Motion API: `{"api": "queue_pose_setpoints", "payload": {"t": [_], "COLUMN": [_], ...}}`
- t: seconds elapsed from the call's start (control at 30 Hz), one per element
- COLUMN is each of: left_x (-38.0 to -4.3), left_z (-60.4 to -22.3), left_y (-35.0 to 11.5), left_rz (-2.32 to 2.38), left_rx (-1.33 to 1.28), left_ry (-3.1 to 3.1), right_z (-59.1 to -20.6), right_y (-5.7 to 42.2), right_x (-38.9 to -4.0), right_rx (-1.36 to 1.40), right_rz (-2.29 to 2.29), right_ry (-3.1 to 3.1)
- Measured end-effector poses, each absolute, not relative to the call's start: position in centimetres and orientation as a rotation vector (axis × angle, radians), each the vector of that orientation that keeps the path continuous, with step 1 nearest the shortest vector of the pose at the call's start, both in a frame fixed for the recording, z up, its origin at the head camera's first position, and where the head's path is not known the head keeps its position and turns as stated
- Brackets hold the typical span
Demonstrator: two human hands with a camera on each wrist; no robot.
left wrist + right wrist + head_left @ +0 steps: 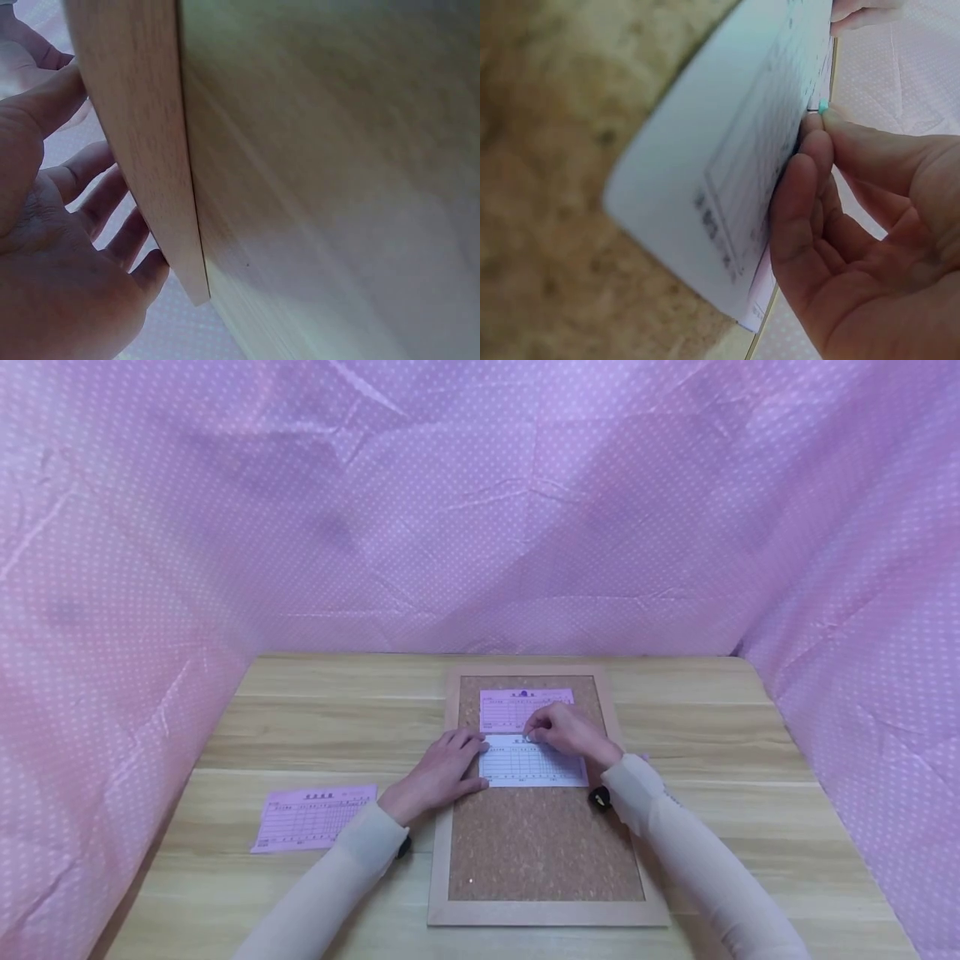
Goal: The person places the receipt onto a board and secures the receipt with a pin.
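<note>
A framed corkboard (540, 847) lies on the wooden table. Across its middle is a white printed form slip (534, 767), just below a pink form slip (497, 712) with a purple pin (523, 693) at its top. My left hand (441, 770) rests over the board's left frame, thumb and fingers spread along the white slip's left edge. At the white slip's top middle, my right hand (566, 731) pinches a push pin (823, 107) with a teal head between thumb and fingertip. Its thin needle shows in the right wrist view, pointing toward the paper. One corner of the white slip lifts off the cork there.
Another pink form slip (300, 820) lies on the table (315, 735) left of the board, partly under my left sleeve. A bit of pink (645, 758) shows beyond my right sleeve. Pink dotted cloth (480, 527) hangs behind and on both sides.
</note>
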State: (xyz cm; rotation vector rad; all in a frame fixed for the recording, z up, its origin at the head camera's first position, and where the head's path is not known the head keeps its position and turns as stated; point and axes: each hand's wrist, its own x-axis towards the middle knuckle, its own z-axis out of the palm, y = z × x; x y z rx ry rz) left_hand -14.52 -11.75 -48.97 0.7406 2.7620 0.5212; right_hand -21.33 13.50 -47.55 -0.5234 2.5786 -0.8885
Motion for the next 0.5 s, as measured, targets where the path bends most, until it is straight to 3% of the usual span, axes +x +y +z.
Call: {"api": "queue_pose_setpoints", "payload": {"t": [0.5], "left_x": [-14.52], "left_z": [-48.93], "left_y": [-11.84], "left_rz": [0.504], "left_rx": [0.75], "left_ry": [2.76], "right_z": [-47.75], "right_y": [13.32], "right_x": [-21.34], "right_rx": [-0.474], "right_rz": [-0.907], "right_ry": [2.59]}}
